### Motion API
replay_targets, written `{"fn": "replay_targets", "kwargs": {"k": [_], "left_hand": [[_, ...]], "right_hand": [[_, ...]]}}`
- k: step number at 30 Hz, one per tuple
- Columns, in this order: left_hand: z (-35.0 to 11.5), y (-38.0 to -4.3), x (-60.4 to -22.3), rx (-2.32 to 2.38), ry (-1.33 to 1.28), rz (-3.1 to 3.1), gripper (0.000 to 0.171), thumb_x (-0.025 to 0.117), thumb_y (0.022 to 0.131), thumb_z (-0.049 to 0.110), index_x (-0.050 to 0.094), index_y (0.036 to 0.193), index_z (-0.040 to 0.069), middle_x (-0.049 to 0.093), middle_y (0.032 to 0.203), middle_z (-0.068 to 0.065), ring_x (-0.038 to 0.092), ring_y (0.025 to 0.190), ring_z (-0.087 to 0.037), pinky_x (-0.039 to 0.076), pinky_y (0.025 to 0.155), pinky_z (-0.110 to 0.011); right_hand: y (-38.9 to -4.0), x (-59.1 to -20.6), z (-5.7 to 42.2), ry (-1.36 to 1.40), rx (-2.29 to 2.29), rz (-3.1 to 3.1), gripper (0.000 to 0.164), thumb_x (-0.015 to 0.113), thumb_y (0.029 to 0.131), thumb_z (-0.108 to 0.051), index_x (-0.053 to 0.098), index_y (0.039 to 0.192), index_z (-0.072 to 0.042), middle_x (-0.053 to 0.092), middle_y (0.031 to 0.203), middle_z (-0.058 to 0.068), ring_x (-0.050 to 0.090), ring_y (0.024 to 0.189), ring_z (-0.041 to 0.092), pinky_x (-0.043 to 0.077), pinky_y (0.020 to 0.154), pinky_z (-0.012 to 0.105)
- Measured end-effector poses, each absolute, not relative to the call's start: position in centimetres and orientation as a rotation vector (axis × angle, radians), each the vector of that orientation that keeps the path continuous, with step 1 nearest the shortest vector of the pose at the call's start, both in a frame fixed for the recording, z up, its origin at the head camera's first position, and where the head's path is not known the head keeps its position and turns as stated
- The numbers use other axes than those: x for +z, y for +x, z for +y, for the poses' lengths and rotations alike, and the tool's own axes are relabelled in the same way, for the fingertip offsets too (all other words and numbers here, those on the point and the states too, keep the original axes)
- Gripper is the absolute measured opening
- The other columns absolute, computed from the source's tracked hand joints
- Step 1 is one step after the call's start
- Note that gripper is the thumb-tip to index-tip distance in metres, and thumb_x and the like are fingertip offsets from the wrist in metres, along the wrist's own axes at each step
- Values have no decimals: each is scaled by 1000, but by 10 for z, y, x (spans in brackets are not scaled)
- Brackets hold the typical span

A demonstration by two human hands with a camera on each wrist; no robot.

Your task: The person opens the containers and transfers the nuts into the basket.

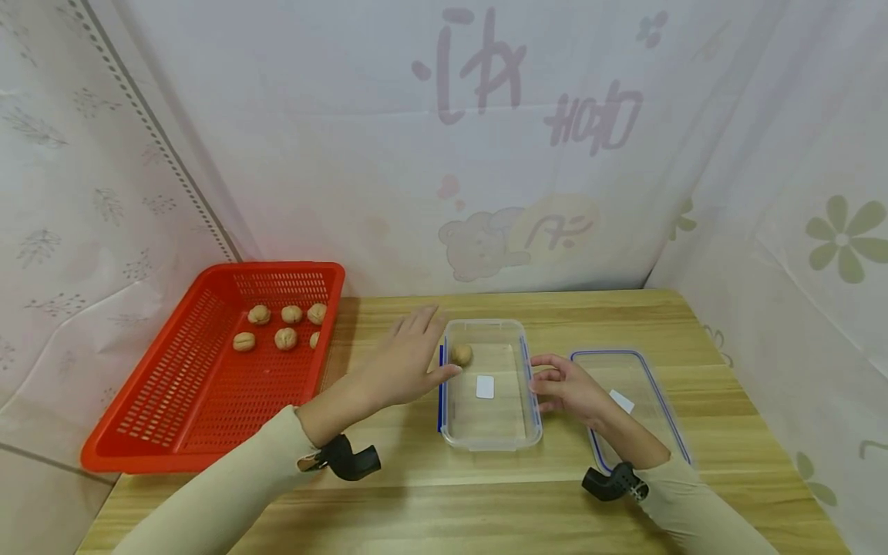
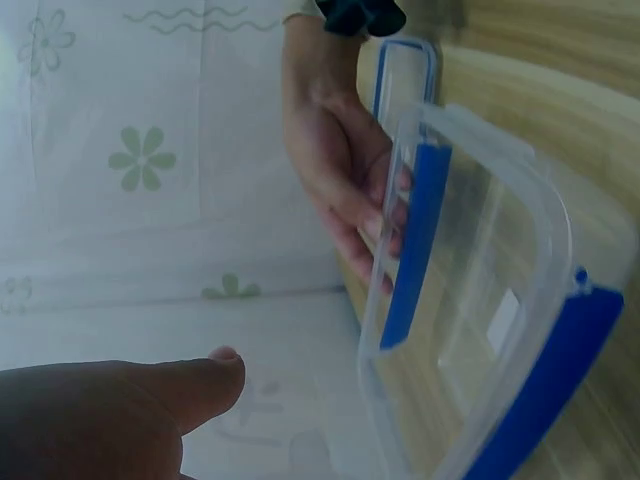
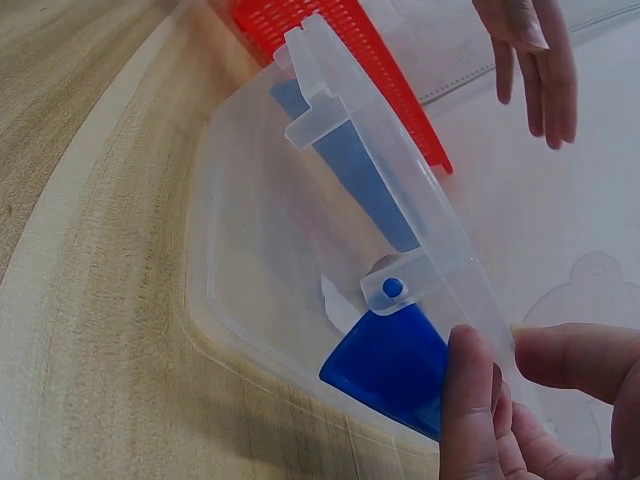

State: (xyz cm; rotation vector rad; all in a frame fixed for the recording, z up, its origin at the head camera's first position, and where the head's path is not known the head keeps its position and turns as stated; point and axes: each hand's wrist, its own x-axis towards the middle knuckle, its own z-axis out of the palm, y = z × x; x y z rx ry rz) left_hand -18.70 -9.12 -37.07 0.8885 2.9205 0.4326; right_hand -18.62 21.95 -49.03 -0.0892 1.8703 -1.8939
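Observation:
A clear plastic food container [image 1: 491,420] with blue side latches stands on the table, with one walnut [image 1: 461,354] inside near its left wall. My left hand [image 1: 405,358], its fingers extended and nothing in them, hovers by the container's left rim. At the opposite side my right hand [image 1: 565,391] holds the right rim; thumb and fingers [image 3: 468,400] pinch it beside the blue latch [image 3: 385,365] in the right wrist view. A white label [image 1: 485,387] shows on the container's bottom. In the left wrist view, the left thumb [image 2: 205,390] sticks out apart from the container.
A red plastic basket [image 1: 333,327] with several walnuts [image 1: 285,338] stands at the left. The clear lid [image 1: 610,361] with a blue seal lies on the wooden table [image 1: 444,501] at the right, partly under the right forearm. Patterned white curtains [image 1: 347,154] surround the table.

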Motion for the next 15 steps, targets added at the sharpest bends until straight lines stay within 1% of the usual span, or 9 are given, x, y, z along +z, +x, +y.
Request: {"fn": "replay_targets", "kwargs": {"k": [3,6,9,12,15], "left_hand": [[-79,-185,-376,458,899,2895,83,68,97,46,34,155,-2,28,161,-27,27,148,-45,25,117,-63],[-69,-183,-382,506,929,2876,82,68,97,45,35,155,-3,30,160,-28,27,148,-44,25,118,-62],[-60,-181,-390,598,919,2839,83,68,98,44,32,156,-4,26,161,-28,23,150,-44,23,120,-57],[-51,-179,-398,753,868,2796,83,69,98,38,30,155,-7,22,162,-30,21,150,-44,27,120,-52],[-42,-176,-406,883,815,2761,82,70,98,34,29,155,-9,20,162,-31,22,150,-44,33,117,-53]], "right_hand": [[-186,-490,219,-91,-1892,1875,56,62,98,1,33,145,13,64,95,1,65,82,14,60,70,28],[-186,-489,219,-86,-1892,1879,56,62,98,0,33,144,13,64,94,1,65,82,14,60,70,28],[-185,-488,219,-84,-1888,1884,56,63,98,-1,34,144,13,64,94,1,65,83,14,60,70,28],[-185,-488,219,-87,-1887,1884,56,63,98,-2,34,144,12,64,94,1,66,83,14,60,70,28],[-185,-488,219,-91,-1893,1879,56,62,99,-1,33,144,13,64,94,0,66,84,13,60,70,28]]}}
